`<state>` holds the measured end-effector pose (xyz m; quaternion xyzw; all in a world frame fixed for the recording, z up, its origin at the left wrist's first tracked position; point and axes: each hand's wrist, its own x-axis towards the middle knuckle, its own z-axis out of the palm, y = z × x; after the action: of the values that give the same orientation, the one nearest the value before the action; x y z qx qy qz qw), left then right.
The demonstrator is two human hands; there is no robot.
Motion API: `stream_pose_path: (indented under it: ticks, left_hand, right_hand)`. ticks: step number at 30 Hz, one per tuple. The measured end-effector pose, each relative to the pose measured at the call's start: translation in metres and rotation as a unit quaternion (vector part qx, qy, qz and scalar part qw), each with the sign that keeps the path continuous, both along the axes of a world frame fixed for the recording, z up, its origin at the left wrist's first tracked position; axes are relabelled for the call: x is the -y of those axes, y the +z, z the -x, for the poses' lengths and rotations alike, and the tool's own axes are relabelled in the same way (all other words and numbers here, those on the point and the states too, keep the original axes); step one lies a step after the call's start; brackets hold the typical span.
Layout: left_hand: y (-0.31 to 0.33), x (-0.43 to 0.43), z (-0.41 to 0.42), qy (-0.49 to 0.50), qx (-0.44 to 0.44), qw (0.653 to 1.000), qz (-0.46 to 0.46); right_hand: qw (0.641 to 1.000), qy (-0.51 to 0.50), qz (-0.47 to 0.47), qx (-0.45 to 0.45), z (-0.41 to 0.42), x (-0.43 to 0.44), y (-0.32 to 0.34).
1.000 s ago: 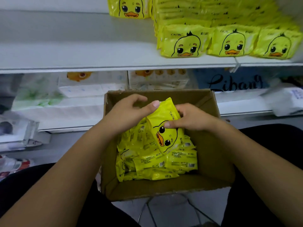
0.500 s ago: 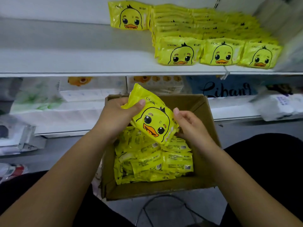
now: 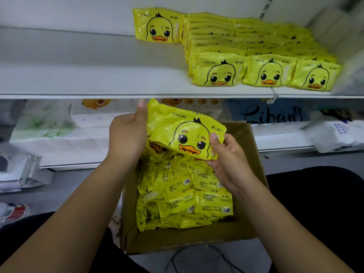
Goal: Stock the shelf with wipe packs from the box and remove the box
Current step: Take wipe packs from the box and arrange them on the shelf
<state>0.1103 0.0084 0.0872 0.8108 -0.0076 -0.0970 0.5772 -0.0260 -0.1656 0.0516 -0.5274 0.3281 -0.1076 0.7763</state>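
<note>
Shelf, four face-out packs; left hand, right hand: fingers curled round one pack

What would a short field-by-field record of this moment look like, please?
held pack: yellow, duck print, above the box and just below the shelf edge
left hand: grips the pack's left end
right hand: pinches its right end
box: open cardboard, many loose packs inside
shelf: stocked packs in rows at the right, lone pack at the back
</note>
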Motion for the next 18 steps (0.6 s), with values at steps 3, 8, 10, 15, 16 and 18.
stream_pose_path:
  ticks: [3, 8, 10, 15, 16, 18]
  left_hand:
    - [-0.005, -0.007, -0.015, -0.019, 0.056, 0.998, 0.018]
    - [0.006, 0.001, -0.017, -0.043, 0.087, 0.99, 0.099]
    - [0.006, 0.002, -0.021, -0.06, 0.099, 0.986, 0.116]
    - [0.0, 0.002, -0.032, -0.066, 0.078, 0.993, 0.057]
    - [0.001, 0.003, -0.032, -0.067, 0.071, 0.994, 0.045]
    - [0.002, 0.006, -0.031, -0.083, 0.061, 0.994, 0.035]
  right_hand:
    - [0.999, -0.029, 0.016, 0.004, -0.003, 0.018, 0.009]
    - [0.996, -0.076, 0.025, 0.034, -0.016, 0.04, 0.027]
    - [0.995, -0.079, 0.033, 0.044, -0.023, 0.045, 0.034]
    - [0.994, -0.061, 0.077, 0.04, -0.038, 0.047, 0.045]
    - [0.994, -0.056, 0.088, 0.037, -0.04, 0.045, 0.047]
    - [0.992, -0.035, 0.114, 0.031, -0.041, 0.043, 0.049]
